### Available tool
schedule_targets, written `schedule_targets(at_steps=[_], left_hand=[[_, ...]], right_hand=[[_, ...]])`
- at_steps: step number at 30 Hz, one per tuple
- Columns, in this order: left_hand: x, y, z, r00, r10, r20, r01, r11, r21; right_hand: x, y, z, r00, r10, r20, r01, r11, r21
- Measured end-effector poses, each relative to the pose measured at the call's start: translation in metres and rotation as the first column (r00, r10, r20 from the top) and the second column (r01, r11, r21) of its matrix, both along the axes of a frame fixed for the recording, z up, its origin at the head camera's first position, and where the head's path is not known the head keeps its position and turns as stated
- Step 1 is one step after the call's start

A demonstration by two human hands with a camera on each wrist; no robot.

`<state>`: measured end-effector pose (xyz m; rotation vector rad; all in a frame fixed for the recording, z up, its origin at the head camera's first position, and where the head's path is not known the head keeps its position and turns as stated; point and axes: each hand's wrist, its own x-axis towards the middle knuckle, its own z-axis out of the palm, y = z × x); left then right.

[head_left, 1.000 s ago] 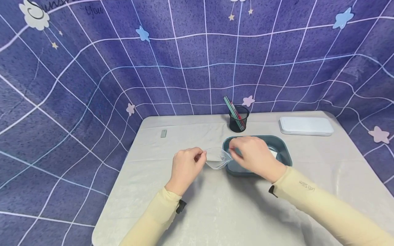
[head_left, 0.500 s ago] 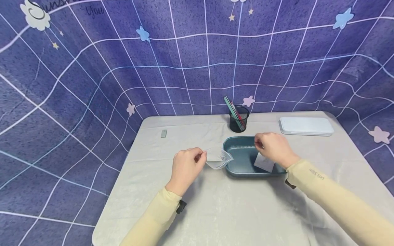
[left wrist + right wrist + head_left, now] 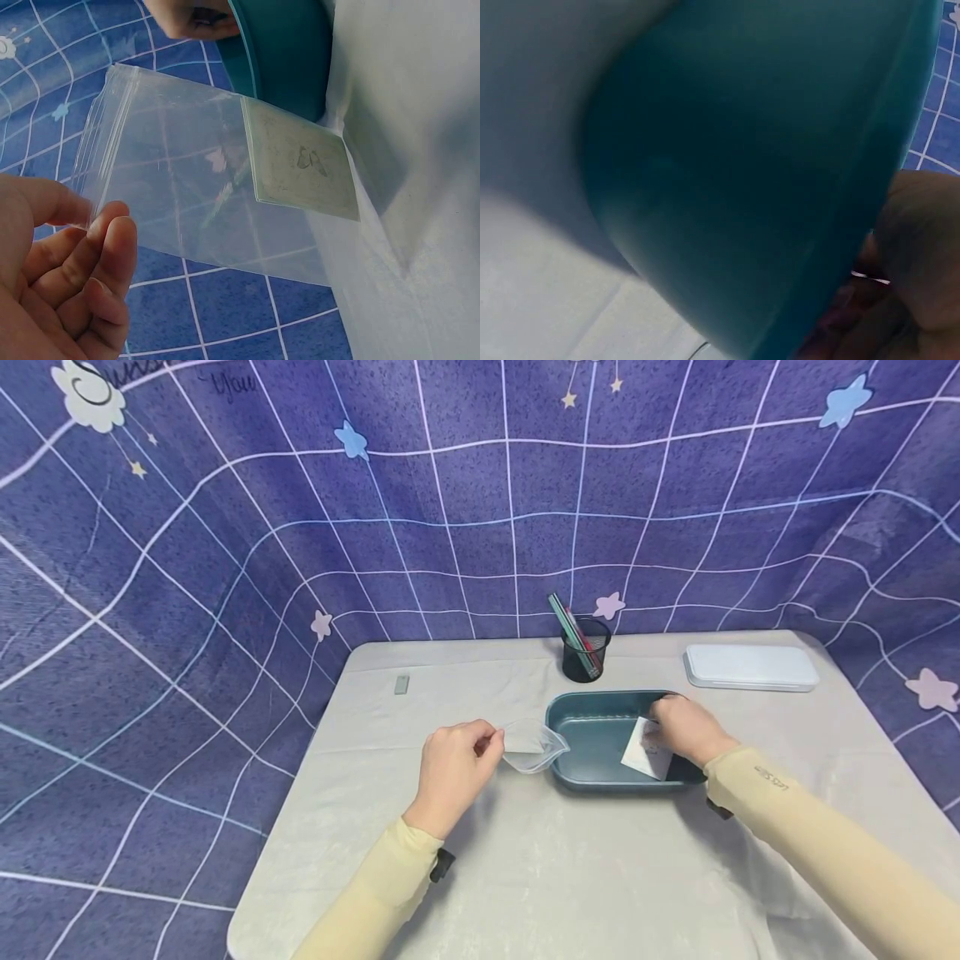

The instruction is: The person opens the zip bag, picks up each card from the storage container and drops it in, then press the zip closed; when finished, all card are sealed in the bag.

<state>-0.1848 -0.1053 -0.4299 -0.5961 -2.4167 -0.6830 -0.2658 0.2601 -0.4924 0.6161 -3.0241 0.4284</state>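
Note:
A clear zip bag [image 3: 531,762] hangs from my left hand [image 3: 453,772], whose thumb and fingers pinch one edge by the zip strip. Its mouth gapes toward a teal basin [image 3: 588,743]. Inside the bag, at its lower end, lies a pale square card [image 3: 304,161] with a small dark mark. My right hand [image 3: 692,731] reaches into the right half of the basin and pinches a white square card [image 3: 640,762], which stands tilted there. In the right wrist view the basin's outer wall hides most of the fingers.
Behind the basin stands a black mesh cup [image 3: 581,664] with pencils in it. A long white case [image 3: 752,667] lies at the back right, a small grey-green block [image 3: 402,685] at the back left. A purple patterned curtain [image 3: 465,485] hangs behind the table.
My right hand has left the bag's mouth, moved right and dipped into the basin to take hold of the white card, which now tilts. My left hand keeps the bag in place.

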Motion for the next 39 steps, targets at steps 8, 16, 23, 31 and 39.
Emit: schedule_targets(at_steps=[8, 16, 23, 31, 39], left_hand=[[0.001, 0.000, 0.001, 1.000, 0.002, 0.006, -0.002, 1.000, 0.005], [0.002, 0.000, -0.002, 1.000, -0.002, 0.013, 0.002, 1.000, -0.001], [0.003, -0.001, -0.001, 1.000, 0.002, 0.019, -0.002, 1.000, 0.004], [0.003, -0.002, -0.002, 1.000, 0.008, 0.004, -0.008, 1.000, 0.000], [0.003, -0.002, -0.004, 1.000, 0.000, 0.004, 0.000, 1.000, -0.003]], right_hand=[[0.000, 0.003, -0.006, 0.996, 0.006, 0.093, -0.012, 0.998, 0.063], [0.004, 0.001, -0.007, 0.993, 0.014, 0.117, -0.022, 0.997, 0.068], [0.006, -0.001, -0.011, 0.996, -0.015, 0.090, 0.010, 0.999, 0.052], [0.006, -0.001, -0.015, 0.999, 0.018, 0.042, -0.020, 0.999, 0.047], [0.004, -0.004, -0.017, 0.998, 0.055, 0.018, -0.055, 0.998, 0.000]])
